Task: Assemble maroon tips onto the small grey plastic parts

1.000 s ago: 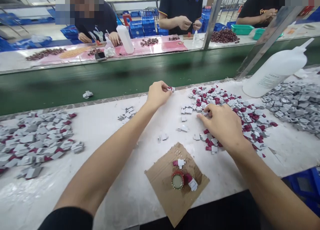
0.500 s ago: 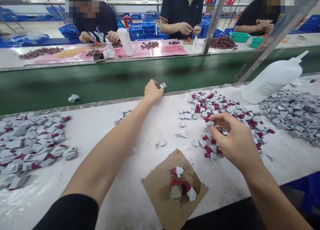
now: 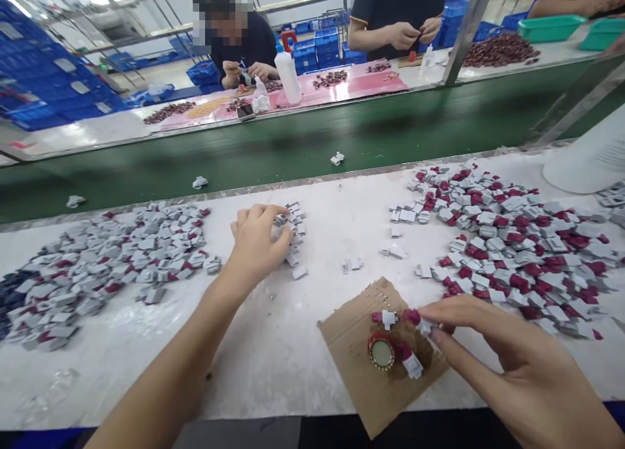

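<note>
Between the thumb and fingertips of my right hand (image 3: 517, 364) is a small white-and-maroon plastic part (image 3: 424, 324), over the right side of a cardboard square (image 3: 361, 397). On the cardboard lie a red bottle cap (image 3: 381, 352), inner side up, and two similar maroon-and-white parts, one (image 3: 385, 318) behind the cap and another (image 3: 411, 362) to its right. My left hand (image 3: 258, 241) reaches over a small cluster of grey plastic pieces (image 3: 297, 231), thumb and fingers apart around some of them. I see nothing gripped in it.
Heaps of grey-and-maroon parts lie left (image 3: 122, 254) and right (image 3: 512, 241). Beyond runs a green conveyor belt (image 3: 273, 156) carrying several loose parts. A large white bottle (image 3: 590, 153) stands at the right, near a slanted metal post. Co-workers sit across the belt.
My left hand has left a part on the belt and come back to the grey cluster. My right hand has moved from the right heap to the cardboard with a part. The view has swung left.
</note>
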### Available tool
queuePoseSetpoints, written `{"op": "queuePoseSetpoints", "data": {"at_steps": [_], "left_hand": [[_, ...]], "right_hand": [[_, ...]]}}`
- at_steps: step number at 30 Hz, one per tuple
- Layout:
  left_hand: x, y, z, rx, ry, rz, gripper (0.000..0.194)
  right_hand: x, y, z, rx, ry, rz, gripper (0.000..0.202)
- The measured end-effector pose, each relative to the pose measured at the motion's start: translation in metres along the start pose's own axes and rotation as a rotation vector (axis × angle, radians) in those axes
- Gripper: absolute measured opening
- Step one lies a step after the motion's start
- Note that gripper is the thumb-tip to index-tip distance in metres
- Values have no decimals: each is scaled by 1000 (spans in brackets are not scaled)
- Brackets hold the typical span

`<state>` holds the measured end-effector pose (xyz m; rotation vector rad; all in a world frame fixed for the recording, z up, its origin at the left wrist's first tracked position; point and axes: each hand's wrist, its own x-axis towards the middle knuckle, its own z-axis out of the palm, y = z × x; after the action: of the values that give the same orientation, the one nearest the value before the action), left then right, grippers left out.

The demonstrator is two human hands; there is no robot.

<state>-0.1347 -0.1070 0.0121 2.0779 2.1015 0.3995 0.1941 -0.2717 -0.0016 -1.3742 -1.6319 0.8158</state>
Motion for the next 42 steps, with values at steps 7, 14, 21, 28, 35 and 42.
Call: {"op": "queuePoseSetpoints", "data": {"at_steps": [7, 14, 21, 28, 35, 42], "left_hand": [[-17, 5, 11, -6, 44, 70, 30], [-21, 2, 14, -75, 73, 67, 18], [-31, 12, 14, -180, 110, 219, 18], [-60, 39, 26, -339, -219, 522, 25], [-65, 38, 30, -295, -154, 462, 32], [-66, 42, 31, -287, -191, 330, 12]], "right_hand": [[-10, -7, 11, -50, -89, -87, 24], [-20, -9, 15, -82, -86, -98, 22], [-18, -17, 17, -67, -65, -27, 17], [-23, -22, 19, -54, -59, -22, 17], [-29, -18, 26, -81, -138, -101, 21], [-24, -22, 28, -112, -83, -156, 23]]}}
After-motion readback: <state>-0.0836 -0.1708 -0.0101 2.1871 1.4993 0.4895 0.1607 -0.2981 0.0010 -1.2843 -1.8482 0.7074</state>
